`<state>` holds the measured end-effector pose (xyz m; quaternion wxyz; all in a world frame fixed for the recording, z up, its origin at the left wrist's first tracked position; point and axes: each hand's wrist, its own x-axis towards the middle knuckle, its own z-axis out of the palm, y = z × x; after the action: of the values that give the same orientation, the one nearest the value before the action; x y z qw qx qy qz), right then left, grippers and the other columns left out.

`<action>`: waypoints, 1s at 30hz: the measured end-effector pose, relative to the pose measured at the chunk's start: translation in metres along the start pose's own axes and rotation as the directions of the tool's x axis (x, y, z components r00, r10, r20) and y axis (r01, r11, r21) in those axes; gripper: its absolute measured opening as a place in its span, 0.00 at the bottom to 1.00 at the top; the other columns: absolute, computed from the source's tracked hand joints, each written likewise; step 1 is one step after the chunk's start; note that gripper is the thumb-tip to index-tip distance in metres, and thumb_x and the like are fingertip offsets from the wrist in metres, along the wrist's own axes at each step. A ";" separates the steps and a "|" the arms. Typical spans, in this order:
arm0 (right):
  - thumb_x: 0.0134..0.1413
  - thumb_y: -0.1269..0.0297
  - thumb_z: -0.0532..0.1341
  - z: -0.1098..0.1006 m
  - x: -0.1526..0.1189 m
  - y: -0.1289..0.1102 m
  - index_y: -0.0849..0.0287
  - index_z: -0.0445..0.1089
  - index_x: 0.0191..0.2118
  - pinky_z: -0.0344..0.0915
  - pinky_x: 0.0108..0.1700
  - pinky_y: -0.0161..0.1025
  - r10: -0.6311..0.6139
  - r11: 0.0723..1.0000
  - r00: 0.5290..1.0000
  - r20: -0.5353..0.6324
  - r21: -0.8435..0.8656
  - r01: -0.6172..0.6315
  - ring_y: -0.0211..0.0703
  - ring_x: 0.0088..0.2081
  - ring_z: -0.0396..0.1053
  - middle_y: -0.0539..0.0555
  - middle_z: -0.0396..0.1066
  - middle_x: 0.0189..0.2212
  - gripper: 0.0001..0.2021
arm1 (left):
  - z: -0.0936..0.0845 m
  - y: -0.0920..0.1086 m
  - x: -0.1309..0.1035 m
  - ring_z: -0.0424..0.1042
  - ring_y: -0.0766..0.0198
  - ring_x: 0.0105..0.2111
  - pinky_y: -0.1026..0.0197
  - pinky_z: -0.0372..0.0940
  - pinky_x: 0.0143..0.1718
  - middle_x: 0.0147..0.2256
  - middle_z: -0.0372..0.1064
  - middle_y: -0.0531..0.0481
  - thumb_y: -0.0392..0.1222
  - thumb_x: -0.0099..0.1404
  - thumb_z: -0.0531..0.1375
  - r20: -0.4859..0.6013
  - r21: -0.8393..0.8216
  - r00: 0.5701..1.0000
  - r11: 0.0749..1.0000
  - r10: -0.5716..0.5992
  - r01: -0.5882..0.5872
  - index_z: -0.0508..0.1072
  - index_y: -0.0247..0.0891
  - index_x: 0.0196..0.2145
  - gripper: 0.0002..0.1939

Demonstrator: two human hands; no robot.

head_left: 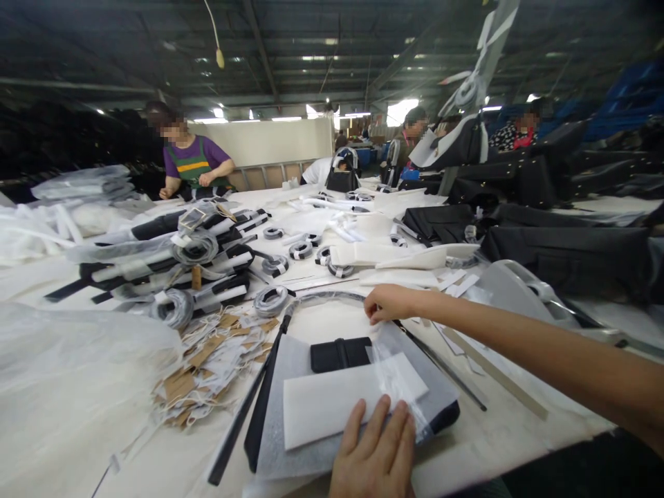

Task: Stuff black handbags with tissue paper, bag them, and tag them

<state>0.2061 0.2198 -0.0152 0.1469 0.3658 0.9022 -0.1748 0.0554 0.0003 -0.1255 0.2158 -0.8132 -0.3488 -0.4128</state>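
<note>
A black bag (255,422) lies on the table with a thin translucent sheet (306,460) over it. On that sheet are a small black flap-closed case (339,354) and a white rectangular pad (324,404). My left hand (374,449) rests palm down, fingers spread, on the pad's lower edge and the sheet. Clear crinkled film (393,377) crosses the pad's right part. My right hand (388,304) is closed at the right side of the bag's wrapped handle (329,297), above the film; what its fingertips pinch is hidden.
Cardboard tags with white strings (210,360) lie left of the bag, below stacked wrapped straps (191,256). Coiled straps (270,301) dot the table (461,470). Black bags (565,259) are piled at right. A person (194,162) stands at the far left; others are farther back.
</note>
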 end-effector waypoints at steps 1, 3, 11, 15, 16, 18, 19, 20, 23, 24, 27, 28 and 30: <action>0.55 0.50 0.64 0.002 -0.009 -0.002 0.62 0.76 0.50 0.64 0.40 0.37 -0.004 1.000 0.999 -0.035 0.026 0.005 0.47 0.41 0.74 0.58 0.79 0.43 0.23 | 0.001 0.000 -0.001 0.69 0.61 0.57 0.52 0.46 0.70 0.54 0.74 0.52 0.38 0.66 0.53 -0.007 0.013 1.000 1.000 0.010 -0.010 0.78 0.39 0.48 0.17; 0.53 0.48 0.65 0.010 -0.026 -0.008 0.61 0.64 0.64 0.65 0.49 0.39 -0.070 0.993 0.997 -0.040 0.091 0.073 0.51 0.50 0.72 0.61 0.74 0.53 0.36 | 0.001 -0.001 -0.002 0.68 0.62 0.58 0.53 0.46 0.70 0.54 0.74 0.54 0.38 0.68 0.53 -0.011 0.027 1.000 0.999 0.023 -0.023 0.79 0.40 0.47 0.17; 0.29 0.41 0.75 0.040 -0.028 -0.021 0.58 0.45 0.73 0.58 0.60 0.58 -0.068 0.982 0.992 0.105 0.180 0.048 0.70 0.59 0.64 0.69 0.65 0.61 0.65 | -0.005 0.002 0.005 0.71 0.63 0.55 0.54 0.43 0.71 0.52 0.76 0.54 0.36 0.65 0.53 0.067 -0.025 0.997 0.999 -0.028 0.030 0.78 0.38 0.49 0.19; 0.30 0.41 0.75 0.038 -0.013 -0.006 0.57 0.54 0.70 0.63 0.57 0.48 -0.072 0.937 0.990 0.121 0.349 0.025 0.61 0.56 0.70 0.63 0.71 0.57 0.60 | -0.010 0.004 0.007 0.71 0.62 0.55 0.55 0.40 0.71 0.53 0.74 0.53 0.42 0.67 0.54 0.119 -0.050 0.992 0.997 -0.047 0.054 0.77 0.37 0.50 0.19; 0.32 0.43 0.75 0.038 -0.011 -0.003 0.57 0.58 0.69 0.65 0.55 0.45 -0.069 0.926 0.992 0.101 0.376 0.026 0.58 0.54 0.72 0.61 0.73 0.55 0.56 | -0.011 0.004 0.008 0.71 0.61 0.56 0.55 0.39 0.71 0.54 0.73 0.53 0.44 0.68 0.54 0.138 -0.056 0.989 0.997 -0.049 0.057 0.76 0.37 0.51 0.19; 0.38 0.48 0.74 0.039 -0.010 0.000 0.58 0.66 0.64 0.68 0.51 0.39 -0.057 0.911 0.997 0.044 0.412 0.034 0.52 0.48 0.76 0.58 0.77 0.49 0.46 | -0.014 0.004 0.008 0.69 0.61 0.57 0.56 0.37 0.72 0.58 0.70 0.54 0.46 0.68 0.55 0.186 -0.067 0.981 0.995 -0.055 0.069 0.75 0.37 0.54 0.21; 0.41 0.51 0.73 0.039 -0.012 0.000 0.59 0.68 0.62 0.69 0.49 0.38 -0.046 0.909 0.999 0.009 0.415 0.038 0.51 0.46 0.77 0.57 0.78 0.47 0.41 | -0.016 0.004 0.008 0.68 0.60 0.58 0.56 0.37 0.72 0.59 0.68 0.55 0.47 0.67 0.56 0.209 -0.069 0.976 0.995 -0.058 0.074 0.74 0.37 0.55 0.22; 0.45 0.53 0.71 0.040 -0.017 -0.003 0.61 0.68 0.62 0.69 0.50 0.39 -0.030 0.910 0.999 -0.035 0.412 0.042 0.51 0.46 0.77 0.58 0.78 0.47 0.37 | -0.018 0.004 0.008 0.67 0.61 0.59 0.57 0.37 0.72 0.60 0.67 0.56 0.47 0.67 0.56 0.227 -0.070 0.972 0.994 -0.062 0.080 0.74 0.37 0.55 0.22; 0.60 0.57 0.62 0.051 -0.045 -0.020 0.61 0.67 0.62 0.60 0.62 0.50 0.029 0.924 0.968 -0.249 0.375 0.069 0.55 0.57 0.69 0.62 0.72 0.56 0.27 | -0.027 0.004 0.011 0.65 0.61 0.61 0.57 0.42 0.71 0.63 0.62 0.58 0.47 0.66 0.57 0.279 -0.078 0.957 0.992 -0.077 0.102 0.71 0.39 0.58 0.24; 0.64 0.58 0.59 0.060 -0.058 -0.028 0.60 0.67 0.62 0.54 0.66 0.54 0.026 0.935 0.940 -0.339 0.340 0.097 0.56 0.61 0.66 0.62 0.69 0.59 0.24 | -0.030 0.005 0.013 0.64 0.61 0.62 0.56 0.46 0.70 0.63 0.61 0.58 0.47 0.66 0.57 0.307 -0.083 0.948 0.990 -0.080 0.110 0.70 0.39 0.59 0.25; 0.66 0.59 0.57 0.095 -0.099 -0.050 0.54 0.69 0.61 0.51 0.68 0.57 -0.149 0.960 0.825 -0.545 0.122 0.254 0.53 0.61 0.66 0.57 0.70 0.59 0.20 | -0.042 0.005 0.021 0.64 0.61 0.62 0.51 0.59 0.65 0.64 0.61 0.53 0.45 0.68 0.55 0.423 -0.099 0.902 0.985 -0.089 0.144 0.67 0.40 0.61 0.25; 0.66 0.59 0.57 0.108 -0.110 -0.055 0.54 0.66 0.63 0.53 0.68 0.57 -0.188 0.963 0.799 -0.571 0.053 0.265 0.53 0.62 0.65 0.56 0.68 0.61 0.22 | -0.046 0.004 0.024 0.64 0.61 0.62 0.51 0.61 0.64 0.64 0.62 0.51 0.43 0.69 0.54 0.451 -0.110 0.889 0.983 -0.081 0.145 0.67 0.40 0.61 0.23; 0.66 0.57 0.59 0.131 -0.124 -0.060 0.54 0.59 0.68 0.55 0.67 0.57 -0.238 0.966 0.765 -0.599 -0.067 0.248 0.54 0.64 0.61 0.56 0.63 0.64 0.27 | -0.055 -0.002 0.027 0.65 0.63 0.62 0.52 0.63 0.62 0.62 0.65 0.49 0.40 0.71 0.53 0.475 -0.131 0.880 0.986 -0.032 0.106 0.68 0.41 0.59 0.21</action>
<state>0.2668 0.0481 -0.0708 -0.1742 0.2836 0.9400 -0.0745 0.0362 -0.0229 -0.0726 0.0467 -0.8901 -0.3870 -0.2360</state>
